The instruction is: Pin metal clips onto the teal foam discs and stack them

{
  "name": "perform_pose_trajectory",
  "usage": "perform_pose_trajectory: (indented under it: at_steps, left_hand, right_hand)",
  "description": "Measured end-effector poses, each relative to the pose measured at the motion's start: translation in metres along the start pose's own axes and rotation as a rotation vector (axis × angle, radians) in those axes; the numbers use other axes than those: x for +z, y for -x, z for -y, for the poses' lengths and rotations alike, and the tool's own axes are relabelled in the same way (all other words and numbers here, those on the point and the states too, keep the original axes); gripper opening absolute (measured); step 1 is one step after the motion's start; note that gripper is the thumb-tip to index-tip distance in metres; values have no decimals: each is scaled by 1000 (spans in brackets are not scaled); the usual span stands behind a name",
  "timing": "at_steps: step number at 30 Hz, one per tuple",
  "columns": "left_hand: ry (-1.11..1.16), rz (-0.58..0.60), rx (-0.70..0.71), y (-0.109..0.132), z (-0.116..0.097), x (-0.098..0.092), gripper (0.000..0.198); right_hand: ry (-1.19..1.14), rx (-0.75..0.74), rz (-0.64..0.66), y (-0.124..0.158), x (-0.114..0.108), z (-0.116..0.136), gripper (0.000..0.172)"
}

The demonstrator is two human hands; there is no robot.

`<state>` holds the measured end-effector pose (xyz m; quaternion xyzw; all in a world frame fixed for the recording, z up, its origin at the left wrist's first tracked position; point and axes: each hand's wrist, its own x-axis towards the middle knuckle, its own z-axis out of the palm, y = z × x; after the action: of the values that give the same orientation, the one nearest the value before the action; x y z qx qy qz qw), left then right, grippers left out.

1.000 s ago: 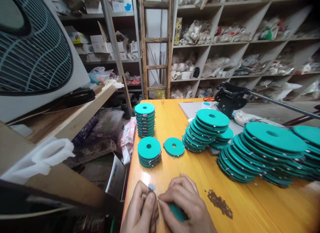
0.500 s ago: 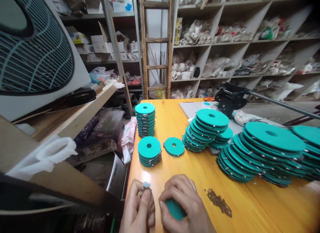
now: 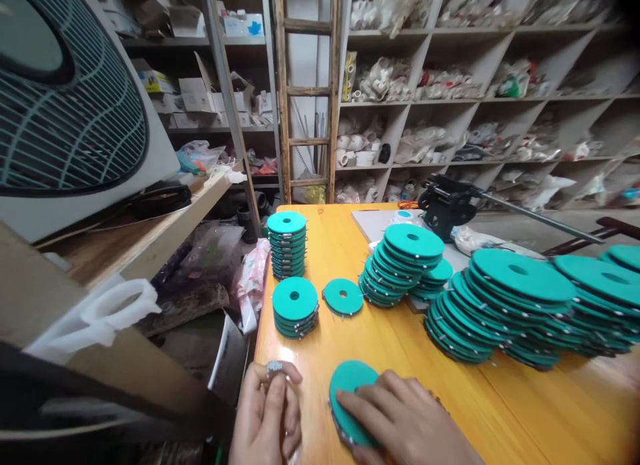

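Note:
My left hand (image 3: 269, 412), at the lower middle, is closed with the thumb against the curled fingers. A small bundle of blue-grey pieces (image 3: 275, 367) pokes out at the top of this pinch; their exact kind is too small to tell. My right hand (image 3: 400, 415) lies over a flat green disc (image 3: 353, 375), fingers across its top and thumb by its near edge. Beyond the hands are a short stack of green discs (image 3: 295, 300), a single disc with small pins around its rim (image 3: 333, 295), and a taller stack (image 3: 287, 222) behind.
More stacks of green discs (image 3: 520, 275) fill the table's right side. A black metal device with a long rod (image 3: 447, 205) stands behind them on a grey board (image 3: 367, 223). A fan-like appliance (image 3: 75, 98) and a wooden shelf (image 3: 200, 205) border the left.
My right hand has moved right and opened out over the disc, showing more of it. The small brown pieces are now mostly behind that hand. My left hand keeps its pinch.

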<state>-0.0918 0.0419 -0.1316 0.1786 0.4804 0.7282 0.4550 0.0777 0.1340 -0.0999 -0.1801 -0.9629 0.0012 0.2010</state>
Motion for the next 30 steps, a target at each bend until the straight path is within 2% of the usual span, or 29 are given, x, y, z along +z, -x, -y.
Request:
perform_pose_trajectory:
  at_steps: [3, 5, 9, 11, 15, 19, 24, 27, 30]
  left_hand:
    - [40, 37, 36, 1, -2, 1, 34]
    - [68, 76, 67, 1, -3, 2, 36]
    - [126, -8, 27, 0, -3, 5, 43]
    - [157, -48, 2, -1, -2, 5, 47]
    - [164, -78, 41, -3, 0, 4, 44]
    - [144, -96, 88, -4, -1, 1, 41]
    - [141, -71, 96, -4, -7, 1, 39]
    - [165, -167, 146, -2, -11, 4, 42]
    - [110, -237, 114, 1, -12, 2, 36]
  right_hand:
    - [-15, 128, -24, -33, -11, -13, 15]
    - [51, 164, -19, -58, -11, -28, 9]
    - [95, 128, 5, -94, -5, -48, 22]
    - [83, 111, -10, -104, -6, -42, 25]
    - [29, 68, -38, -122, -10, -10, 10]
    - [11, 34, -17, -137, -4, 6, 20]
    - [-36, 43, -22, -132, -4, 8, 10]
    - [-120, 72, -54, -108, -15, 17, 12]
    - [-291, 93, -89, -74, -18, 27, 12]
